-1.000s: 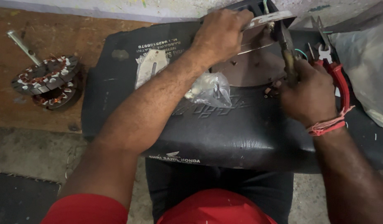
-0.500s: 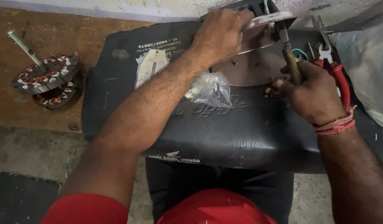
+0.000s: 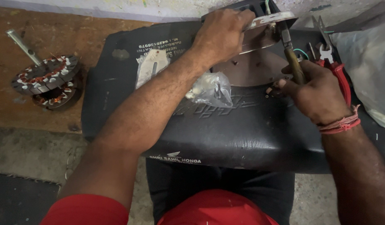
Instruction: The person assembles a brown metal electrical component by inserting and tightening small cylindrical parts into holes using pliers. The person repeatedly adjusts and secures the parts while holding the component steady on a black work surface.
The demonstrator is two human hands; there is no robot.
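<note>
Left hand [image 3: 223, 35] closed over metal iron body [image 3: 259, 46], right hand [image 3: 319, 93] fingers wrapped tight around wooden-handled screwdriver [image 3: 293, 62], red pliers [image 3: 336, 68] just beside, black seat cushion [image 3: 226, 129] beneath.

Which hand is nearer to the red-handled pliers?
The right. The right hand, gripping a screwdriver, sits directly beside the red-handled pliers. The left hand is farther off, across the metal plate.

Wound stator [image 3: 45, 79], red pliers [image 3: 336, 71], plastic bag [image 3: 211, 88].
</note>
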